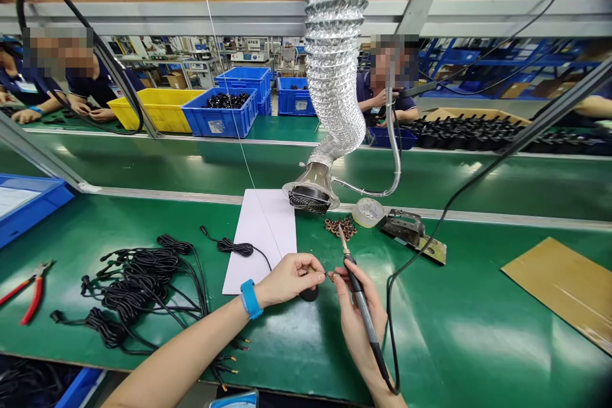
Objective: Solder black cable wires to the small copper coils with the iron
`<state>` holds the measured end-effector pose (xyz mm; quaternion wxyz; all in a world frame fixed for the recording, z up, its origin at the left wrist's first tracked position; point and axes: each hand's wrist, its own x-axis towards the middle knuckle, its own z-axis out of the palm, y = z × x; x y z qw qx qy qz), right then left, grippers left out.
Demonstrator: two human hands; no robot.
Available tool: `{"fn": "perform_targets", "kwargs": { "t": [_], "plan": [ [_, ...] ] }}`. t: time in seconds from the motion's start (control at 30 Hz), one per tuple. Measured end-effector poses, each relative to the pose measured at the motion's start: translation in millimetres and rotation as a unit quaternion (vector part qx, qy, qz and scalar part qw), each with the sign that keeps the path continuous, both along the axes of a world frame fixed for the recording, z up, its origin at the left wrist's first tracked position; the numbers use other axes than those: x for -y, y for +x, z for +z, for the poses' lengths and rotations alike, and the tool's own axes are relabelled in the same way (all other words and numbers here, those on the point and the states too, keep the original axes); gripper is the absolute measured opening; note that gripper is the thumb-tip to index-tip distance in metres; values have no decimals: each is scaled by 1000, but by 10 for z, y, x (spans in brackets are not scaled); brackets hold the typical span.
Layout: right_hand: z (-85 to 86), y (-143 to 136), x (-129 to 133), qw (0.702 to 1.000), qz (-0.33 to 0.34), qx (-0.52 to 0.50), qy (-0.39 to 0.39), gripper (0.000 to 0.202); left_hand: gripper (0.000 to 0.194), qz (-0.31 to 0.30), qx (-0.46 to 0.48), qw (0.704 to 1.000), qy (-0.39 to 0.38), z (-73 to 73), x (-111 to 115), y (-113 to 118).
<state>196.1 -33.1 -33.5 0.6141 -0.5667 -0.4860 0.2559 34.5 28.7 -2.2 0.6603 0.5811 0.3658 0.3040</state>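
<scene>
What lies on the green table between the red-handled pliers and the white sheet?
In the head view, a pile of coiled black cables, plus the plug end of another black cable lying partly on the sheet.

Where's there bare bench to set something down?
Free: green bench between thin black cord and flat brown cardboard sheet; smaller patch between blue plastic bin and coiled black cables. Crowded: that cable heap; beyond the right hand, small copper-coloured pieces, translucent round roll.
</scene>
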Motion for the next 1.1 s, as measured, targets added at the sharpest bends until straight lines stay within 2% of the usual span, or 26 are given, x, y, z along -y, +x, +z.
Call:
{"fn": "perform_targets", "kwargs": {
  "t": [0.23,0.33,0.4,0.47,0.53,0.6,0.67,0.73,0.77,0.83,0.93,1.0,1.1],
  "plan": [
    [-39,-21,12,1000,8,-1,13,36,45,-9,-10,999,-50,-8,-30,-47],
    [-42,-11,5,999,-7,17,28,35,51,-5,-14,1000,-19,-20,-64,-74],
    [-31,9,-3,999,-14,31,40,34,56,21,-10,999,27,35,-112,-157],
    [-10,40,-6,997,-19,60,51,34,58,45,-29,997,63,154,-187,-331],
    [25,82,-4,992,-22,108,68,33,56,50,-105,988,98,308,-282,-606],
    [75,135,-7,981,-22,168,95,34,51,55,-225,955,184,439,-381,-950],
    [137,195,-29,963,-19,234,128,34,43,58,-349,899,259,498,-461,-1301],
    [200,259,-75,940,-19,303,156,37,33,44,-447,848,283,466,-508,-1588],
    [229,290,-104,926,-21,337,169,39,32,26,-477,831,283,423,-518,-1692],
    [286,346,-172,896,-22,398,194,41,29,-10,-507,813,287,314,-517,-1817],
    [380,387,-295,861,7,463,209,38,13,-34,-532,782,323,203,-513,-1904],
    [458,341,-412,852,47,482,201,37,12,-30,-572,747,336,222,-555,-2003],
    [569,97,-689,854,132,470,182,40,18,20,-648,688,327,378,-731,-2308]
  ]
}}
